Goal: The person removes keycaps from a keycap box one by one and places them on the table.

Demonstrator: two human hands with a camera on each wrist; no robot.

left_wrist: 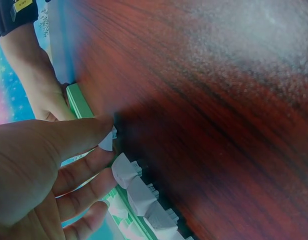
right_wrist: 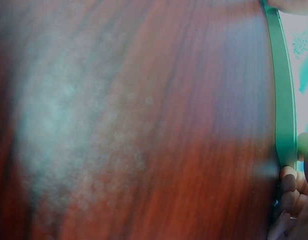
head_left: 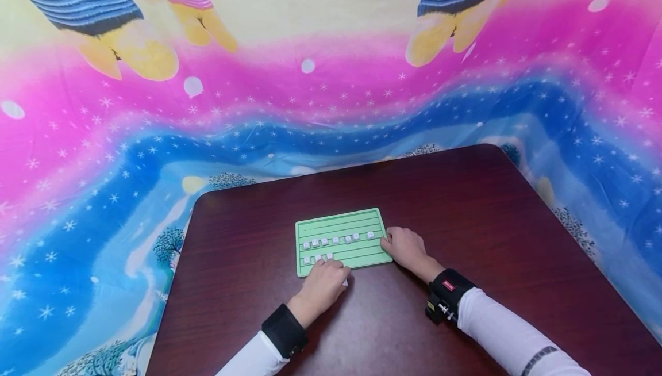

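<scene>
Head: green tray point(head_left: 362, 256) on worktop point(head_left: 439, 198). Middle row: seven caps point(head_left: 335, 240), gaps between some; near row: three visible, looks unfinished. Cap marks, red wrist label point(head_left: 448, 286) illegible.

Left wrist: left hand point(left_wrist: 41, 167) pinches another cap point(left_wrist: 107, 142) by near row.

Right wrist: right hand point(right_wrist: 298, 187) clamped on tray's right edge.

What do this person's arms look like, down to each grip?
White sleeves meet black wristbands; left grip and right grip are gloveless. The right wristband bears a red label and a small dark device with a yellow marking. A dark stripe crosses the right sleeve.
</scene>
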